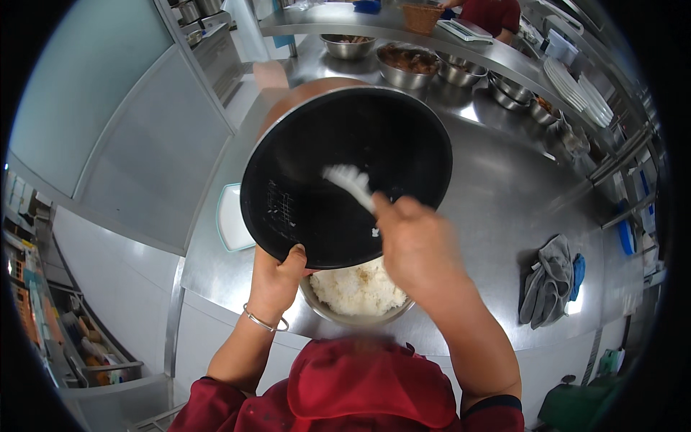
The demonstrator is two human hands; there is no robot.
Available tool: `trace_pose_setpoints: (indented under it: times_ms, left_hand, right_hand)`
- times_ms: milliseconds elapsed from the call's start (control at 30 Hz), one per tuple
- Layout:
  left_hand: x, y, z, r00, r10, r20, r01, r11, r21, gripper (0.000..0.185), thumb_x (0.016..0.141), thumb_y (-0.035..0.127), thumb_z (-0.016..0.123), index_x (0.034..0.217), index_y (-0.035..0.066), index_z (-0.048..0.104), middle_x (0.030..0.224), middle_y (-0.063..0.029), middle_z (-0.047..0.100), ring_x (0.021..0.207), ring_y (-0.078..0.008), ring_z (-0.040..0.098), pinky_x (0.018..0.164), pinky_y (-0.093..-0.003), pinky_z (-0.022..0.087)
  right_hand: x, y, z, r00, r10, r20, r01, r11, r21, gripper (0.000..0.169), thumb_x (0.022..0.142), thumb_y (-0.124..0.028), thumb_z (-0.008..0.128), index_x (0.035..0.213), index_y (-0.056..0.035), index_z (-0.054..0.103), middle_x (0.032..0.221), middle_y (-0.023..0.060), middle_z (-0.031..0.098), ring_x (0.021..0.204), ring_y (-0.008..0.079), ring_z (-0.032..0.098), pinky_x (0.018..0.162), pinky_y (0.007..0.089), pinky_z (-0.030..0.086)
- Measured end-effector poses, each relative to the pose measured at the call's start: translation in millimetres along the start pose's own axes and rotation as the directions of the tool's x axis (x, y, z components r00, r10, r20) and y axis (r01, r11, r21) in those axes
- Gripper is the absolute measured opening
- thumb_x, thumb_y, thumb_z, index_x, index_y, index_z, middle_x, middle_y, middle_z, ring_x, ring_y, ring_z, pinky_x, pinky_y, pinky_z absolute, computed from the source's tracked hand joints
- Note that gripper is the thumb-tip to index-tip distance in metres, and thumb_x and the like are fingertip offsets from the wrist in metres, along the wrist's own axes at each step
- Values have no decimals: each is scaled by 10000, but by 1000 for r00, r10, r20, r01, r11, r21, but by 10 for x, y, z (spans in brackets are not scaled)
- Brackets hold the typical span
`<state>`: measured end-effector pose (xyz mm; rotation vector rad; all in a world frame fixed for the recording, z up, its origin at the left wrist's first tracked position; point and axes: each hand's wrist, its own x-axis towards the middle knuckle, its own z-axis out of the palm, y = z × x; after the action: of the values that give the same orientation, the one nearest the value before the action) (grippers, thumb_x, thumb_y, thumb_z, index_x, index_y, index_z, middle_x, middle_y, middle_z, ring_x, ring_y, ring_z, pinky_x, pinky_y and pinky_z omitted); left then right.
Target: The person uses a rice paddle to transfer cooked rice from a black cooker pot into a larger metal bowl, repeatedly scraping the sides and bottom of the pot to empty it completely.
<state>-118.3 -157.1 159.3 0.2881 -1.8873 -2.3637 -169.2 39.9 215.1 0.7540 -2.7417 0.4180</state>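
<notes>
My left hand [282, 274] grips the near-left rim of a black-lined rice cooker pot [318, 129], thumb over the edge. The pot is tilted with its mouth towards me, and a few rice grains cling to its inside. In my right hand [418, 243] is a white rice paddle [351, 186], blurred, with a clump of rice on its blade inside the pot. Below the pot's near rim, a steel bowl [345, 319] holds a heap of cooked white rice [356, 291]. The pot hides the far part of that bowl.
A white tray [232, 218] lies left, partly behind the pot. On the right are a grey cloth [549, 283] and a blue cloth [577, 276]. Steel bowls with food [408, 65] line the back below a steel shelf [345, 27]. Another person [488, 16] stands beyond.
</notes>
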Motion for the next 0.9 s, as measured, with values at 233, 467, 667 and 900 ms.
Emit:
trace_pose_setpoints:
  times_ms: [233, 467, 667, 900]
  left_hand:
    - [-10, -108, -16, 1000, 19, 19, -20, 996, 82, 355, 927, -57, 407, 1280, -54, 449, 1153, -183, 615, 953, -285, 696, 760, -378, 636]
    - [6, -286, -61, 995, 97, -35, -95, 993, 72, 371, 915, -65, 395, 1280, -39, 457, 1149, -164, 617, 924, -262, 696, 757, -368, 633]
    - [17, -255, -20, 990, 137, -35, -131, 984, 122, 366, 918, -62, 400, 1277, -38, 465, 1129, -145, 625, 915, -236, 690, 746, -345, 626]
    - [21, -290, -92, 985, 174, -7, -170, 966, 195, 305, 934, -27, 442, 1233, -40, 500, 1088, -133, 636, 881, -200, 685, 724, -310, 611]
  right_hand:
    - [312, 122, 131, 955, 107, -277, -146, 981, -124, 522, 776, -16, 627, 1281, 66, 524, 938, 158, 612, 791, 297, 653, 665, 375, 554]
    - [-46, 13, 171, 996, 85, 24, -81, 986, -148, 469, 755, -24, 647, 1216, 35, 584, 942, 143, 619, 797, 279, 656, 634, 380, 550]
    - [181, 70, 46, 985, 102, -141, -123, 982, -147, 473, 763, 6, 595, 1234, 41, 571, 942, 155, 621, 792, 293, 651, 642, 381, 552]
    - [21, 40, 128, 990, 90, -108, -101, 991, -93, 403, 773, -29, 588, 1170, 29, 635, 898, 132, 636, 743, 279, 650, 628, 382, 547]
